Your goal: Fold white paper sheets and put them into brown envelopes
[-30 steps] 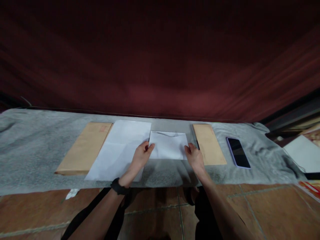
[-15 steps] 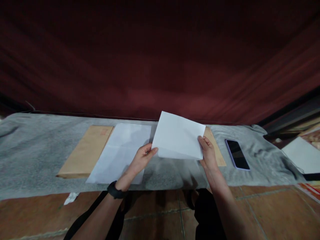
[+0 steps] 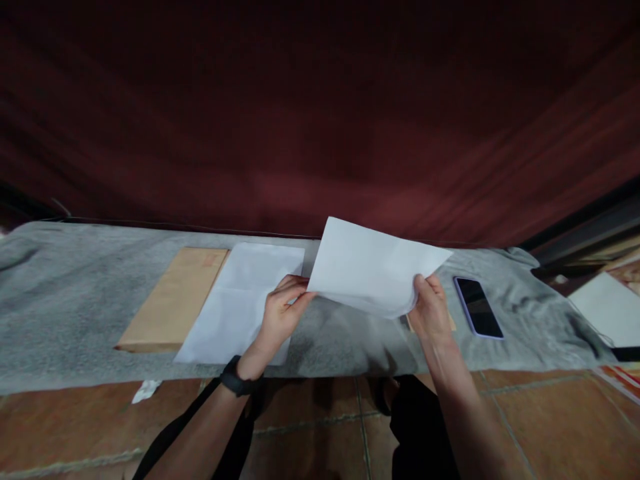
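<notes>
A white sheet of paper is held up above the grey cloth, its lower edge curling. My left hand pinches its lower left corner between thumb and fingers. On the right side, my right hand grips the sheet, thumb on top. I cannot tell whether it is one sheet or folded. Left of it, white paper lies flat on the cloth, partly over or against a brown envelope. Another brown piece shows only slightly behind my right hand, mostly hidden by the held paper.
A phone in a purple case lies on the grey cloth to the right. Beyond the cloth hangs a dark red curtain. A white flat item sits at the far right. Crumpled tissue is on the tiled floor.
The held paper has widened to the right as my right hand moved right, and it now covers most of the right brown piece. My left hand still pinches its corner.
</notes>
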Available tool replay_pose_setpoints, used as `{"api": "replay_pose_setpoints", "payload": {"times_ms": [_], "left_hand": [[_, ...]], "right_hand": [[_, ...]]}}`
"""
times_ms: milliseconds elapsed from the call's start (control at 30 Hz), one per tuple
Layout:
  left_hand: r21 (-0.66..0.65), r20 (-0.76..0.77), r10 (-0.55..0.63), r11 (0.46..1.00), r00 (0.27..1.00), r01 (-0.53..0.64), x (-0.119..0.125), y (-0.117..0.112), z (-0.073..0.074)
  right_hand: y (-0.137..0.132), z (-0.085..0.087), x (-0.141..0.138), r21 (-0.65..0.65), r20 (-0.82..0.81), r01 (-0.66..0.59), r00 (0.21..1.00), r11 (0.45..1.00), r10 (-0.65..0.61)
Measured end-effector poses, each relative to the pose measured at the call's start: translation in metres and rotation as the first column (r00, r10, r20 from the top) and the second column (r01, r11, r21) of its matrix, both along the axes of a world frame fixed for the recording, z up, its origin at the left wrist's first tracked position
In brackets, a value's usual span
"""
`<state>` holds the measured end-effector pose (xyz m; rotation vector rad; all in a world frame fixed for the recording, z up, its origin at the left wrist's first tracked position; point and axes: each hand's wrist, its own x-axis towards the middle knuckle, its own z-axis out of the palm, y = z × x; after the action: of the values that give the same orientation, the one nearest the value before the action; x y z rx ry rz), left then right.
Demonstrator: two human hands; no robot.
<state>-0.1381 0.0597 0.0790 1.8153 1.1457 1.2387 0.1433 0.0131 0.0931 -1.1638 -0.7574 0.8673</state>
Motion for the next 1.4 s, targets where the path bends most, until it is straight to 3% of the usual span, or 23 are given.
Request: {"api": "replay_pose_setpoints", "payload": {"times_ms": [133,233,367,500,567,667,767,867,933,1033,1133,1200,1300,1400], "left_hand": [[0.032,-0.012,0.003,0.999,1.0,-0.002,-0.001,-0.004,0.01],[0.067,0.046,-0.122,0.991,0.991,0.119,-0.003,-0.003,0.008],[0.089,0.037,-0.22,0.972,0.975,0.216,-0.009,0.004,-0.012],[-0.005,-0.191,-0.329,0.943,0.925,0.334,-0.018,0.006,-0.041],[-0.057,-0.285,-0.402,0.913,0.87,0.404,-0.022,0.005,-0.052],[-0.097,-0.366,-0.5,0.86,0.785,0.502,-0.026,0.005,-0.06],[-0.08,-0.425,-0.437,0.891,0.793,0.448,-0.025,0.006,-0.057],[-0.107,-0.418,-0.391,0.918,0.82,0.383,-0.016,0.002,-0.047],[-0.186,-0.34,-0.473,0.881,0.813,0.435,-0.009,-0.002,-0.039],[-0.356,-0.14,-0.58,0.786,0.803,0.506,-0.009,-0.003,-0.03],[-0.513,0.064,-0.437,0.757,0.897,0.405,-0.018,0.004,-0.03],[-0.595,0.204,-0.306,0.715,0.93,0.366,-0.022,0.008,-0.032],[-0.67,0.309,-0.214,0.642,0.927,0.372,-0.022,0.01,-0.034],[-0.687,0.275,-0.22,0.636,0.936,0.352,-0.016,0.008,-0.03]], "right_hand": [[-0.016,0.007,0.012,0.007,0.078,-0.059,0.995,0.998,0.059],[-0.025,0.003,0.019,0.019,0.056,-0.183,0.982,0.983,0.182],[-0.029,-0.014,0.021,-0.095,0.086,-0.365,0.924,0.926,0.373],[-0.03,-0.028,0.018,-0.302,0.134,-0.421,0.87,0.855,0.475],[-0.031,-0.032,0.017,-0.373,0.154,-0.459,0.826,0.806,0.542],[-0.033,-0.034,0.017,-0.465,0.162,-0.568,0.699,0.679,0.696],[-0.035,-0.032,0.019,-0.498,0.175,-0.648,0.576,0.576,0.798],[-0.039,-0.032,0.021,-0.523,0.196,-0.664,0.515,0.534,0.834],[-0.042,-0.036,0.023,-0.536,0.207,-0.64,0.532,0.55,0.821],[-0.043,-0.047,0.024,-0.525,0.256,-0.532,0.645,0.664,0.72],[-0.039,-0.061,0.021,-0.503,0.335,-0.349,0.764,0.79,0.551],[-0.035,-0.069,0.016,-0.499,0.392,-0.234,0.798,0.835,0.458],[-0.03,-0.076,0.007,-0.484,0.481,-0.141,0.781,0.863,0.397],[-0.027,-0.078,-0.001,-0.488,0.589,-0.059,0.714,0.871,0.378]]}}
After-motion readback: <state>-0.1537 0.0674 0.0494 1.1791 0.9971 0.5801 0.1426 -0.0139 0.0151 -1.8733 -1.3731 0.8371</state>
